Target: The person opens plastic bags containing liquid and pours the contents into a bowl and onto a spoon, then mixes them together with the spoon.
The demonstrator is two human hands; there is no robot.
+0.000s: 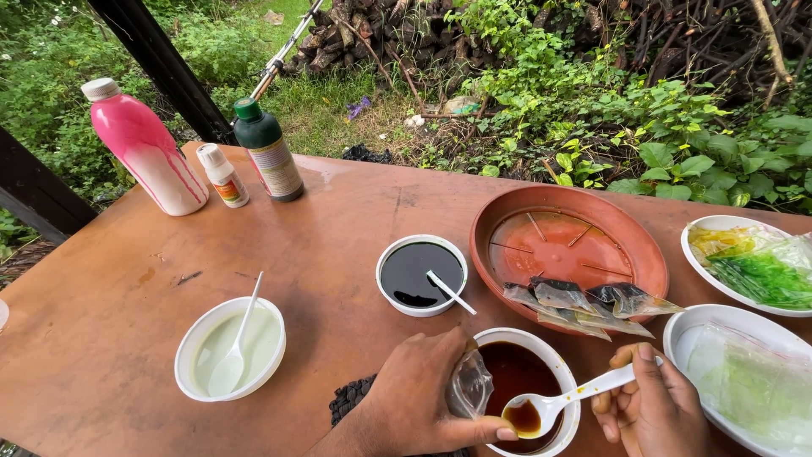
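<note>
Right hand pinching white spoon of brown liquid over near bowl; left hand gripping small clear bag just left. Best kept level, bag mouth open, poured slowly.

Three plastic bottles stand at the brown table's far left; round terracotta tray sits right of the small white bowl of dark liquid.

Three bottles stand on the counter. Five white bowls, three white spoons. One terracotta saucer.
</note>
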